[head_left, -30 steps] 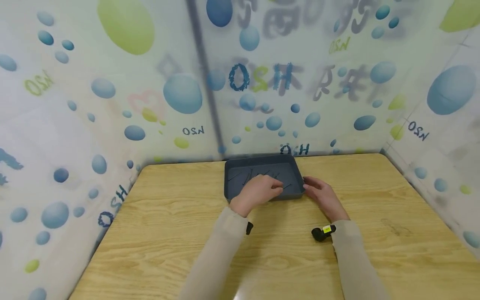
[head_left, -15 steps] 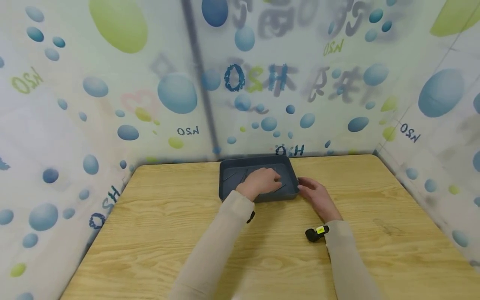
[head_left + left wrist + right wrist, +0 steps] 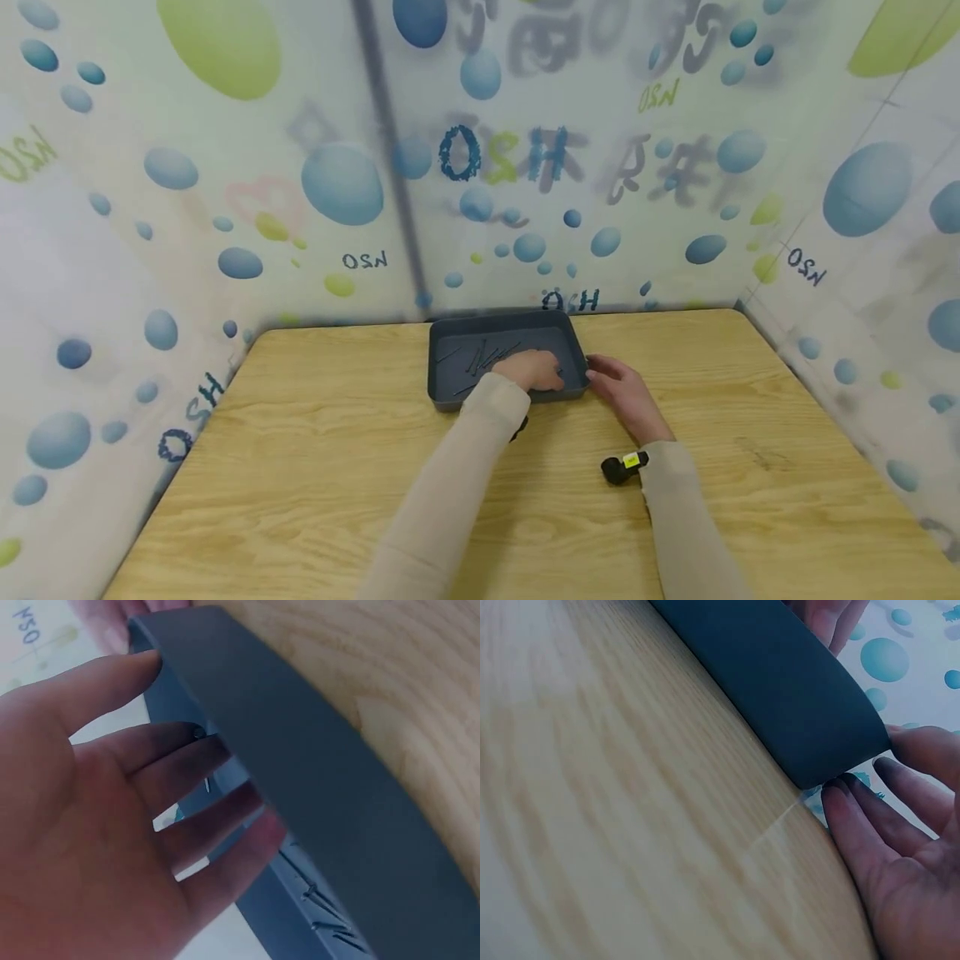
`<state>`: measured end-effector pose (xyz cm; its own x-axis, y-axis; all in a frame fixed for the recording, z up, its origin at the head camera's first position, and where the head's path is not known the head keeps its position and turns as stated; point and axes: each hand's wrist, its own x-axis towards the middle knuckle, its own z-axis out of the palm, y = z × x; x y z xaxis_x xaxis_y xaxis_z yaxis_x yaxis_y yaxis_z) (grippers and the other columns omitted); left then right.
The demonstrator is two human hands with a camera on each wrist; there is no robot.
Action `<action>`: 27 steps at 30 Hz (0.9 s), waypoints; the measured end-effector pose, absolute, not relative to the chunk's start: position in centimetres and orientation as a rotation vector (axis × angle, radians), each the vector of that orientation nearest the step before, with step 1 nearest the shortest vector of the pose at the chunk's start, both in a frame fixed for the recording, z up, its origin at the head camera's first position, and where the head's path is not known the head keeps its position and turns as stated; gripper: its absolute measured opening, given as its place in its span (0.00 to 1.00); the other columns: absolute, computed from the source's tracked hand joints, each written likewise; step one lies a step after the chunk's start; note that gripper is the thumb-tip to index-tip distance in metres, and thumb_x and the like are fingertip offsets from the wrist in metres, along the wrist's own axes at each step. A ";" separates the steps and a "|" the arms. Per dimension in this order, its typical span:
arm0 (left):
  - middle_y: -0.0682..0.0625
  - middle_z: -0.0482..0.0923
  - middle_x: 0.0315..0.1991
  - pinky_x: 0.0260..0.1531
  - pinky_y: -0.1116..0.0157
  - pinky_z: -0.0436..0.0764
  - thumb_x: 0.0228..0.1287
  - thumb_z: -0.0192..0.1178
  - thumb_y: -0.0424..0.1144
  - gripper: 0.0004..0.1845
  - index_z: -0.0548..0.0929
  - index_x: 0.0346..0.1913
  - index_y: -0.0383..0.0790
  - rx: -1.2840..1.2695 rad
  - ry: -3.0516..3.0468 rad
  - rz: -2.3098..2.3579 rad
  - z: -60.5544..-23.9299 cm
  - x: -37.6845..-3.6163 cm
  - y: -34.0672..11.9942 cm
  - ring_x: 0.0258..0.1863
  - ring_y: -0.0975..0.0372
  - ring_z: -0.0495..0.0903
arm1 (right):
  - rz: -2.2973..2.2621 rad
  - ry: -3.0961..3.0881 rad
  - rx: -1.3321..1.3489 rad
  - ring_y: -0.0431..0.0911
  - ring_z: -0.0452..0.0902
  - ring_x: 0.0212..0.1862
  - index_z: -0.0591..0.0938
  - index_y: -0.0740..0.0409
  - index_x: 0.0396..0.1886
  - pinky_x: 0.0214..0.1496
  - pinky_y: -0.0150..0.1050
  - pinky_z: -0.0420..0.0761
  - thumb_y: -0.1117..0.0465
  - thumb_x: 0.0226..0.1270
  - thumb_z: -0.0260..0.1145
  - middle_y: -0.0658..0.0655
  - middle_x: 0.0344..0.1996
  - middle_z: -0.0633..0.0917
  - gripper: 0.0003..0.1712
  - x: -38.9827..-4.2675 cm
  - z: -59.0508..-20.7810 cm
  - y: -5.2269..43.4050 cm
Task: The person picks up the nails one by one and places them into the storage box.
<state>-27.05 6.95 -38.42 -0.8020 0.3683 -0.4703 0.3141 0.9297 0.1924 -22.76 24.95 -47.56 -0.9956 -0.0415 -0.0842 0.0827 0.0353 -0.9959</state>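
Note:
A dark grey rectangular tray (image 3: 447, 406) stands at the back of the wooden table, with several loose nails (image 3: 477, 358) on its floor. My left hand (image 3: 529, 369) reaches over the front wall into the tray's right part, fingers spread and pointing down. In the left wrist view, one nail (image 3: 199, 733) shows beside the index fingertip, partly hidden by the fingers; no grip on it is visible. More nails (image 3: 319, 896) lie past the little finger. At the tray's right side, my right hand (image 3: 628, 397) touches the wall near the front corner with thumb and fingertips.
A patterned wall (image 3: 345, 292) rises right behind the tray, and side walls flank the table (image 3: 315, 467). A black wrist camera (image 3: 617, 470) sits at my right wrist.
My left hand has moved right and lower inside the tray, uncovering nails at the left and middle. The right hand stays at the tray's side. The head view has shifted slightly.

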 end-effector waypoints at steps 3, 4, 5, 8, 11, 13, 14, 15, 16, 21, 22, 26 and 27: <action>0.56 0.65 0.61 0.49 0.55 0.68 0.62 0.50 0.54 0.23 0.70 0.60 0.57 0.447 2.557 0.132 -38.3 -27.0 7.3 0.55 0.61 0.67 | -2.117 2.199 0.058 0.49 0.65 0.59 0.65 0.56 0.63 0.57 0.40 0.67 0.53 0.64 0.58 0.58 0.60 0.66 0.30 -22.5 -46.7 24.7; 0.56 0.65 0.61 0.48 0.55 0.68 0.62 0.49 0.54 0.23 0.70 0.60 0.57 0.439 2.555 0.133 -38.3 -27.0 7.3 0.55 0.60 0.68 | -2.111 2.205 0.058 0.50 0.65 0.59 0.65 0.57 0.63 0.57 0.41 0.66 0.53 0.64 0.58 0.58 0.60 0.66 0.29 -22.4 -46.4 24.6; 0.56 0.64 0.61 0.48 0.55 0.68 0.63 0.48 0.54 0.23 0.69 0.60 0.57 0.429 2.553 0.130 -38.3 -27.0 7.4 0.55 0.60 0.68 | -2.104 2.211 0.059 0.50 0.65 0.59 0.65 0.57 0.63 0.57 0.42 0.66 0.54 0.64 0.58 0.58 0.60 0.66 0.29 -22.3 -46.1 24.6; 0.57 0.65 0.61 0.49 0.56 0.68 0.63 0.47 0.54 0.22 0.71 0.60 0.57 0.413 2.563 0.117 -38.5 -26.9 7.4 0.55 0.60 0.68 | -2.083 2.237 0.044 0.51 0.64 0.59 0.65 0.59 0.63 0.58 0.44 0.65 0.55 0.65 0.57 0.59 0.61 0.66 0.29 -22.1 -45.9 24.4; 0.56 0.66 0.60 0.50 0.58 0.68 0.63 0.44 0.57 0.23 0.73 0.58 0.56 0.381 2.602 0.074 -38.8 -26.8 7.5 0.56 0.60 0.68 | -2.078 2.240 0.050 0.50 0.65 0.58 0.65 0.58 0.63 0.57 0.42 0.65 0.55 0.64 0.57 0.58 0.60 0.67 0.28 -22.2 -46.3 24.5; 0.54 0.66 0.60 0.52 0.59 0.66 0.63 0.41 0.60 0.25 0.73 0.58 0.55 0.329 2.623 0.050 -39.0 -26.8 7.6 0.57 0.60 0.67 | -2.070 2.247 0.064 0.48 0.66 0.58 0.66 0.56 0.62 0.56 0.41 0.67 0.53 0.64 0.58 0.57 0.60 0.68 0.28 -22.4 -46.8 24.6; 0.54 0.66 0.60 0.53 0.59 0.65 0.63 0.40 0.62 0.27 0.73 0.58 0.54 0.301 2.633 0.039 -39.2 -26.7 7.7 0.57 0.59 0.67 | -2.062 2.257 0.069 0.48 0.67 0.57 0.67 0.55 0.62 0.56 0.40 0.67 0.52 0.63 0.58 0.56 0.59 0.68 0.28 -22.5 -47.1 24.7; 0.53 0.66 0.60 0.54 0.58 0.64 0.63 0.38 0.63 0.29 0.72 0.59 0.53 0.273 2.644 0.031 -39.3 -26.7 7.8 0.57 0.59 0.66 | -2.056 2.267 0.071 0.47 0.67 0.57 0.67 0.55 0.62 0.55 0.39 0.68 0.52 0.63 0.59 0.55 0.59 0.69 0.28 -22.6 -47.3 24.8; 0.53 0.66 0.60 0.54 0.58 0.63 0.63 0.37 0.64 0.30 0.72 0.59 0.52 0.247 2.652 0.026 -39.4 -26.7 7.9 0.58 0.58 0.66 | -2.049 2.281 0.071 0.46 0.67 0.57 0.67 0.54 0.62 0.55 0.39 0.68 0.51 0.63 0.59 0.55 0.59 0.69 0.29 -22.7 -47.5 24.8; 0.52 0.68 0.59 0.51 0.56 0.65 0.62 0.34 0.65 0.32 0.72 0.60 0.51 0.205 2.689 -0.025 -39.8 -26.8 8.4 0.56 0.58 0.67 | -2.044 2.317 0.054 0.47 0.67 0.57 0.68 0.53 0.61 0.56 0.41 0.67 0.49 0.62 0.59 0.55 0.58 0.69 0.29 -22.9 -48.1 25.0; 0.53 0.68 0.59 0.50 0.56 0.66 0.62 0.34 0.65 0.32 0.72 0.59 0.52 0.206 2.696 -0.041 -39.8 -26.9 8.5 0.55 0.58 0.68 | -2.047 2.311 0.050 0.47 0.67 0.57 0.68 0.53 0.61 0.56 0.42 0.66 0.49 0.62 0.59 0.55 0.59 0.69 0.29 -22.9 -48.1 25.0; 0.53 0.72 0.55 0.39 0.55 0.72 0.61 0.35 0.66 0.31 0.75 0.57 0.53 0.228 2.731 -0.106 -39.9 -26.9 8.8 0.48 0.58 0.73 | -2.069 2.285 0.051 0.47 0.66 0.58 0.67 0.54 0.62 0.57 0.41 0.66 0.49 0.62 0.59 0.55 0.59 0.68 0.30 -22.9 -48.1 25.0; 0.53 0.73 0.54 0.35 0.54 0.73 0.61 0.35 0.66 0.31 0.75 0.56 0.53 0.234 2.743 -0.125 -39.9 -26.9 8.8 0.45 0.58 0.74 | -2.072 2.281 0.052 0.47 0.66 0.58 0.67 0.54 0.62 0.57 0.41 0.66 0.49 0.62 0.59 0.55 0.59 0.68 0.30 -22.9 -48.1 24.9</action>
<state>-26.90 8.85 -39.87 -0.9124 0.1457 -0.3824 0.1798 0.9822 -0.0547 -22.95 24.94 -48.09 -0.9977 -0.0151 -0.0663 0.0645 0.0963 -0.9933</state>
